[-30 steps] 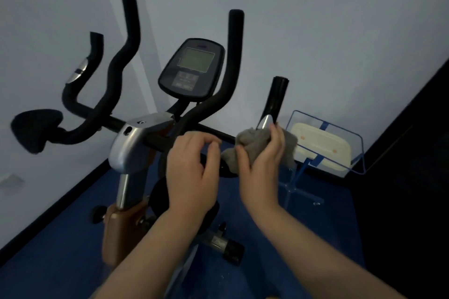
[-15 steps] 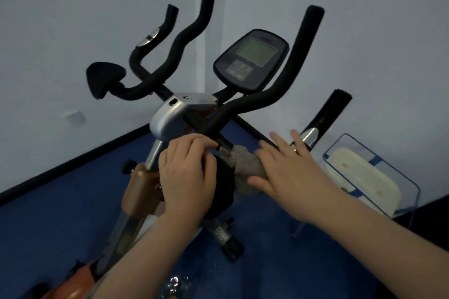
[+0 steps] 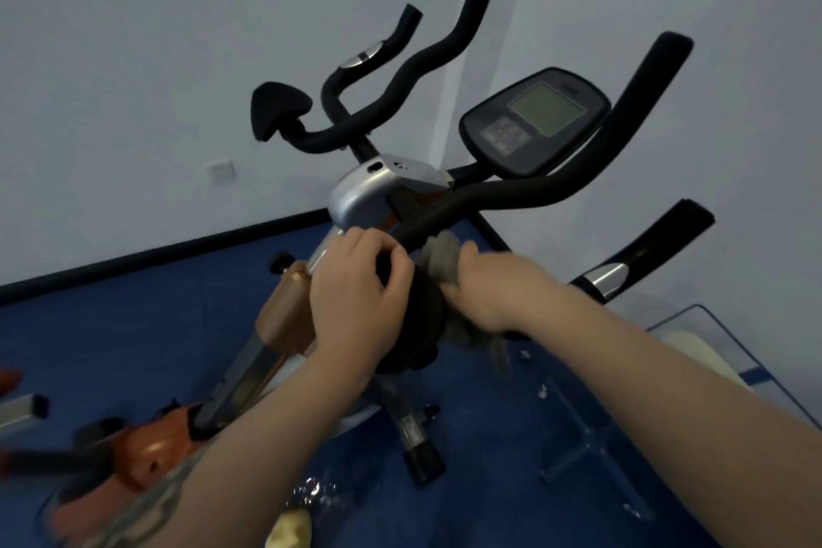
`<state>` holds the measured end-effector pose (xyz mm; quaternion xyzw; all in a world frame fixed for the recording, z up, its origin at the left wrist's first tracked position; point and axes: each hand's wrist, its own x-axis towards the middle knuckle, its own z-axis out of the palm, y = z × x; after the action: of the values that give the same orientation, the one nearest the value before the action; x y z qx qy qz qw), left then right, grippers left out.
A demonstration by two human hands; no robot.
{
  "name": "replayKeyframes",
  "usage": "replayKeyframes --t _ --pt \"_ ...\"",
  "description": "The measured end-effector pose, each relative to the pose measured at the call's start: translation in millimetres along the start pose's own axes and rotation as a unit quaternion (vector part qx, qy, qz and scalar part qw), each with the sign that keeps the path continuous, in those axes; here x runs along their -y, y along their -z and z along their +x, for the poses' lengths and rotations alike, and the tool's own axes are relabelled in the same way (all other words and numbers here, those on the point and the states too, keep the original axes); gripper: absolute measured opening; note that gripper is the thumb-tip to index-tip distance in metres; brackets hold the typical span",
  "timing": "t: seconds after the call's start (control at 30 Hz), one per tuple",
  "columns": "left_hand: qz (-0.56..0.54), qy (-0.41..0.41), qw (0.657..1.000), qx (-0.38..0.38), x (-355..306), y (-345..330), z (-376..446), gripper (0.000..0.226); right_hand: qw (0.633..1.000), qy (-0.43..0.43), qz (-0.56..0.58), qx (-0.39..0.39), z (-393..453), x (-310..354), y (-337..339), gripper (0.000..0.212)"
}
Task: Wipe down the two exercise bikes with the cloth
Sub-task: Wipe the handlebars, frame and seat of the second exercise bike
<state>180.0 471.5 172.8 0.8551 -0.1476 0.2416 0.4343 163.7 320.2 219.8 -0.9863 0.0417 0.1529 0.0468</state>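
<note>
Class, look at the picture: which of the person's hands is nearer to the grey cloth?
Right. The right hand grips the grey cloth against the handlebar; the left hand holds the black pad beside it.

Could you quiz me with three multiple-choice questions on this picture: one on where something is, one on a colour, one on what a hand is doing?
1. Where is the grey cloth?
A. On the floor
B. Under the right hand, against the black handlebar
C. Draped over the console

2. What colour is the floor?
A. Blue
B. Red
C. White

3. What is the left hand doing?
A. Hanging free at the side
B. Pressing the console's buttons
C. Gripping a black padded part of the bike

Answers:
1 B: the cloth bunches between the right hand and the bar.
2 A: blue floor surrounds the bike's base.
3 C: its fingers curl over the dark pad beside the cloth.
</note>
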Motion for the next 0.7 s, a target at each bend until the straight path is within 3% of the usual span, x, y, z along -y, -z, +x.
replayKeyframes --t 0.13,0.2,0.23,0.3,0.37,0.43,0.53,0.63,0.7 --pt "0.002 0.018 1.000 -0.005 0.7 -0.5 -0.4 0.021 0.995 0.011 0.093 -0.016 13.1 8.8 5.9 0.058" --pt "-0.002 0.031 1.000 0.003 0.0 -0.5 -0.9 0.022 0.999 0.017 -0.031 -0.031 -7.7 -0.1 -5.5 0.053" --pt "-0.004 0.034 0.999 0.007 -0.2 -0.6 -0.8 0.022 0.995 0.013 -0.097 -0.017 -20.4 -5.8 -8.4 0.051" --pt "-0.006 0.034 0.999 0.011 0.3 -0.4 -1.0 0.023 0.991 0.008 -0.125 0.038 -34.4 -13.5 2.0 0.057" --pt "-0.005 0.032 0.999 0.014 0.8 -0.4 -0.4 0.024 0.991 0.016 -0.075 0.111 -28.8 -15.8 23.8 0.064" --pt "0.000 0.032 0.999 0.016 1.0 0.1 0.1 0.022 0.990 0.031 -0.017 0.136 -13.7 -7.3 35.8 0.060" --pt "-0.003 0.030 0.999 0.015 -0.4 0.6 -0.1 0.019 0.996 0.007 0.038 0.077 13.8 11.6 24.6 0.053" --pt "-0.001 0.023 0.999 0.023 0.8 0.3 0.2 0.019 0.986 -0.029 0.166 0.004 25.4 13.8 7.6 0.055" --pt "-0.001 0.017 1.000 0.023 2.1 0.8 -0.4 0.019 0.987 -0.019 0.155 -0.027 11.5 7.3 -3.8 0.050"
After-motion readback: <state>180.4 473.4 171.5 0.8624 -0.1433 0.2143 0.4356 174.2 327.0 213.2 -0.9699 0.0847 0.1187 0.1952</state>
